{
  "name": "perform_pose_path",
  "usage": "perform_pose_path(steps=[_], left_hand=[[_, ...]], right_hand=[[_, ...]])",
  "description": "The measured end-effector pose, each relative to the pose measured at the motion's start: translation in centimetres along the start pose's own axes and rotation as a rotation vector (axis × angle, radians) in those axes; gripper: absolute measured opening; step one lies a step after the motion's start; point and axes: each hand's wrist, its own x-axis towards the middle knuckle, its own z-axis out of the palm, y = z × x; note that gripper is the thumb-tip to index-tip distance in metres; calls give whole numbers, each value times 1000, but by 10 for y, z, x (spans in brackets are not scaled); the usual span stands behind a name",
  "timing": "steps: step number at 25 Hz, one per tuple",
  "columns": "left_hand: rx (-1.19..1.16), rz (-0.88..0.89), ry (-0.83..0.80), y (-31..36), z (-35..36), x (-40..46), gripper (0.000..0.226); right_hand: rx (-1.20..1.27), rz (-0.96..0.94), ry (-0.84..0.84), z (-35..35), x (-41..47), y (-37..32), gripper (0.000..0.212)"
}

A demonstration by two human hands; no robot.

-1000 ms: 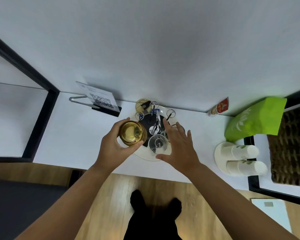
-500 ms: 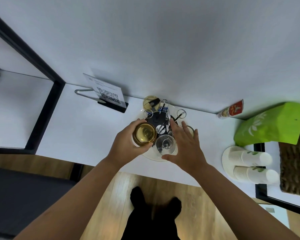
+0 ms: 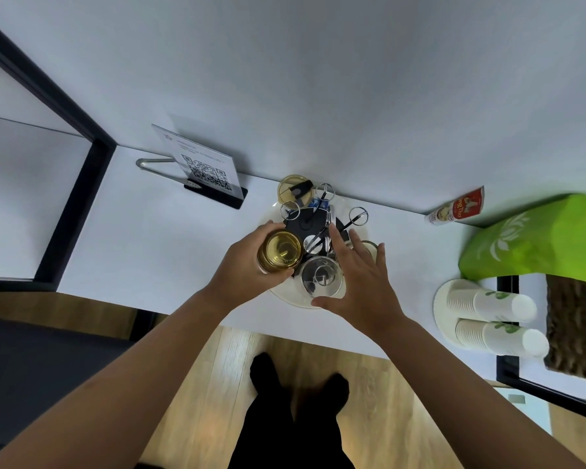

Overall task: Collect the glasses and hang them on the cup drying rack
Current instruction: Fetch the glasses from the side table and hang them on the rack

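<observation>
Two hands work over the cup drying rack (image 3: 313,225), which stands on a pale round tray (image 3: 286,297) on the white counter (image 3: 170,238); the left hand (image 3: 241,275) is wrapped around an amber glass (image 3: 279,250), fingers curled about its wall, holding it base-up beside the rack's left side, presumably so that its mouth can drop over a prong; the right hand (image 3: 359,282) is spread, fingers extended and gripping nothing, hovering just beside a clear glass (image 3: 320,275) already inverted on the near side of the rack, probably to steady it or the rack during placement; whether the palm touches that glass cannot be told. Another amber glass (image 3: 293,191) hangs at the far side; a further glass is partly hidden behind the right fingers. The rack has a dark hub with thin chrome arms ending in wire rings (image 3: 357,216); the glasses are smooth, cylindrical and reflective, so a firm full-wall grip is advisable; wet glass may slip.
</observation>
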Motion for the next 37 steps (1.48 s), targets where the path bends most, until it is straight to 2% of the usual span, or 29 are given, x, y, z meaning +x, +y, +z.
perform_pose_path(steps=[11, 25, 32, 37], left_hand=[[49, -18, -62, -24, 11, 8, 85], [170, -25, -39, -27, 7, 16, 94], [193, -20, -26, -23, 4, 11, 90], [199, -27, -37, -22, 4, 7, 96]], right_hand=[[3, -27, 35, 3, -1, -3, 141], [70, -8, 60, 6, 1, -14, 135], [93, 4, 44, 9, -4, -11, 141], [63, 3, 44, 12, -7, -6, 144]])
